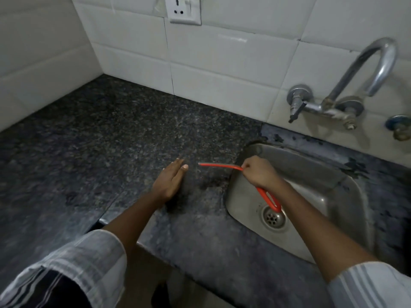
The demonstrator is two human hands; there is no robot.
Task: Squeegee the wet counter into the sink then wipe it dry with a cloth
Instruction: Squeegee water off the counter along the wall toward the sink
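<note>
My right hand (259, 172) grips a red squeegee (220, 166) at the left rim of the steel sink (315, 174). The blade edge points left over the dark granite counter (124, 134), and the looped handle end hangs over the sink near the drain (273, 217). My left hand (170, 180) lies flat on the counter with straight fingers, a short way left of the blade tip. No cloth is in view.
A curved metal tap (355, 85) sticks out of the white tiled wall above the sink. A wall socket (185, 10) sits high on the tiles. The counter's front edge runs below my forearms, and a side wall closes the left.
</note>
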